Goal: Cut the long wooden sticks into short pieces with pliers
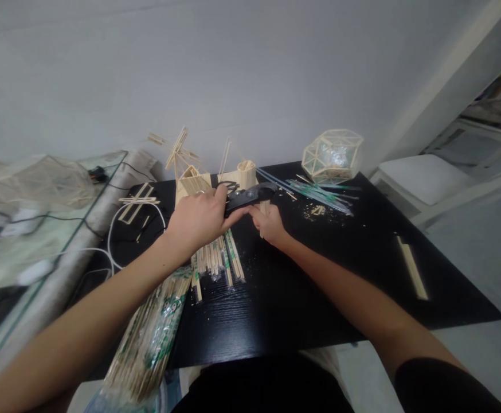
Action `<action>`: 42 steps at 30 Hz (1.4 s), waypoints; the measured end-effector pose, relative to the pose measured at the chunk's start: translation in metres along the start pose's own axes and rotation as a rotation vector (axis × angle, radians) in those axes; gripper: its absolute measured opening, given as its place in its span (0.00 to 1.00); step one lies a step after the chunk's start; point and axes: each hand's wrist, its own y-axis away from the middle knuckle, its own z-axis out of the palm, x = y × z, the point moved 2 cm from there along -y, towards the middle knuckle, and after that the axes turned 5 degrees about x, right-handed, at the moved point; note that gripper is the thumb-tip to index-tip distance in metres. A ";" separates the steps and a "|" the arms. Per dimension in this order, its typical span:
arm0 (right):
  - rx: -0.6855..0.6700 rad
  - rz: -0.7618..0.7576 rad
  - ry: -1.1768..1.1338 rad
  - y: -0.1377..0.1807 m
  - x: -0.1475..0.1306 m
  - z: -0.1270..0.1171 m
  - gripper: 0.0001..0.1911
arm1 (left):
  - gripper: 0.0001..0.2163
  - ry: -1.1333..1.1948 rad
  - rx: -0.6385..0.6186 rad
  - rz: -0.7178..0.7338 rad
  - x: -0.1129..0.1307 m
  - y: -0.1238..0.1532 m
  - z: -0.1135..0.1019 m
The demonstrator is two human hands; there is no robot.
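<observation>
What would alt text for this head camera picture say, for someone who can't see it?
A person's left hand grips black cutters while the right hand steadies a thin wooden stick on a black table. Bundled sticks and stick-built models surround them.

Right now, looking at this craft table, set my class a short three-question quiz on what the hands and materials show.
1. True or false: the left hand holds the black cutters.
2. What does the right hand pinch? A) a wooden stick B) a white cable C) a plastic bag
3. Fill in: the geometric stick ball sits at the far ____ corner of the black table.

Key: 1 true; 2 A; 3 right.
</observation>
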 end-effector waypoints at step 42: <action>-0.050 -0.013 -0.016 0.000 -0.001 0.000 0.28 | 0.31 0.108 -0.094 -0.022 0.006 0.001 -0.003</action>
